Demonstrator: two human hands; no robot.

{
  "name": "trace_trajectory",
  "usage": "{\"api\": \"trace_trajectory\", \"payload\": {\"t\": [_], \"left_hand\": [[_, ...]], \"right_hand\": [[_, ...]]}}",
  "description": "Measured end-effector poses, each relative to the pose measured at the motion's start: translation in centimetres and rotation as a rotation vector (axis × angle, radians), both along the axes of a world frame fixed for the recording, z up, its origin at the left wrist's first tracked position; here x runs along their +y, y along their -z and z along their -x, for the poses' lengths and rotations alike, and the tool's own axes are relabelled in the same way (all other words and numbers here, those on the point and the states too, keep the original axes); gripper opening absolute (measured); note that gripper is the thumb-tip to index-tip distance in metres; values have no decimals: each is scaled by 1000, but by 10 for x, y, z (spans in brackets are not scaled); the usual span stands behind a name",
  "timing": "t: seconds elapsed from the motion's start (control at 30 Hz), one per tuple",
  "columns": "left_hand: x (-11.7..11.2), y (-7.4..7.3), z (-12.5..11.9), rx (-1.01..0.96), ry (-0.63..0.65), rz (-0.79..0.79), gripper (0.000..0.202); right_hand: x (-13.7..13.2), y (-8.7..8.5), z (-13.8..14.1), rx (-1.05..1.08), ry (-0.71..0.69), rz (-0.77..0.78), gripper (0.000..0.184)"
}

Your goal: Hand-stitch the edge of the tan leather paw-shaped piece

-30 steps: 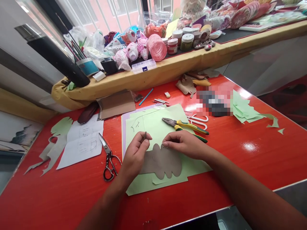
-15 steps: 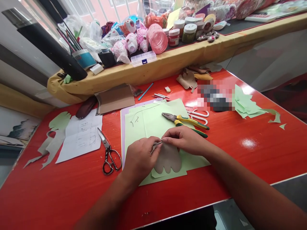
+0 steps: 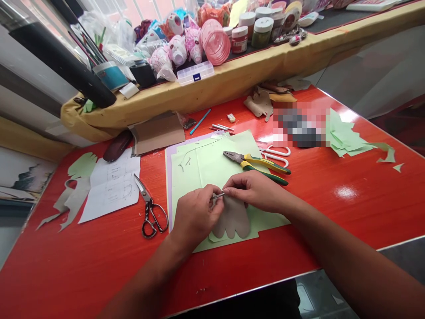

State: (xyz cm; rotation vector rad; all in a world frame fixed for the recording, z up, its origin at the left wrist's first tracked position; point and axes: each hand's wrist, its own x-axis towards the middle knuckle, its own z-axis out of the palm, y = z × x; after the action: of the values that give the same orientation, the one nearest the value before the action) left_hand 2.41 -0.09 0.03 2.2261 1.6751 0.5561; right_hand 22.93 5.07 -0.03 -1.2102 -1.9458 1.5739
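A grey piece of leather-like material [image 3: 235,220] with a scalloped lower edge lies over the pale green sheets [image 3: 186,188]. My left hand [image 3: 195,215] is closed on a slim silver tool [image 3: 218,195], its tip pointing at the grey piece's upper edge. My right hand [image 3: 254,189] pinches that same edge, thumb and forefinger meeting the tool's tip; the exact contact is hidden by the fingers. Just beyond lie yellow-and-green pliers [image 3: 259,165] and white-handled scissors [image 3: 279,153]. Dark-handled scissors [image 3: 151,212] rest left of the sheets.
Printed paper [image 3: 113,186], grey offcuts [image 3: 71,201] and a dark oval case [image 3: 117,145] lie at left. Brown board [image 3: 157,133], a blue pen [image 3: 200,122] and an eraser [image 3: 231,118] are at the back. Green scraps [image 3: 347,135] lie right. Jars and figures crowd the ledge.
The silver tool shows more clearly between my left fingers, which have shifted slightly. My right hand keeps its pinch. The whole view has moved a little.
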Motion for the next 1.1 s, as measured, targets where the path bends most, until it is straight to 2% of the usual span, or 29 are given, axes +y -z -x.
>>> {"api": "trace_trajectory", "payload": {"t": [0.13,0.3,0.57,0.83,0.97,1.1], "left_hand": [[3,-3,0,-220,-88,285,14],[7,-5,-2,-420,-126,443,17],[8,-6,-3,-523,-140,482,19],[14,-4,12,-482,-44,482,33],[15,-8,14,-475,-4,534,29],[17,-10,12,-530,-44,570,35]], "right_hand": [[0,0,0,2,8,-9,24],[0,0,1,-24,15,-50,23],[0,-2,4,-52,35,-65,20],[0,1,2,16,54,-89,23],[0,1,2,13,52,-124,22],[-1,0,2,20,58,-124,22]]}}
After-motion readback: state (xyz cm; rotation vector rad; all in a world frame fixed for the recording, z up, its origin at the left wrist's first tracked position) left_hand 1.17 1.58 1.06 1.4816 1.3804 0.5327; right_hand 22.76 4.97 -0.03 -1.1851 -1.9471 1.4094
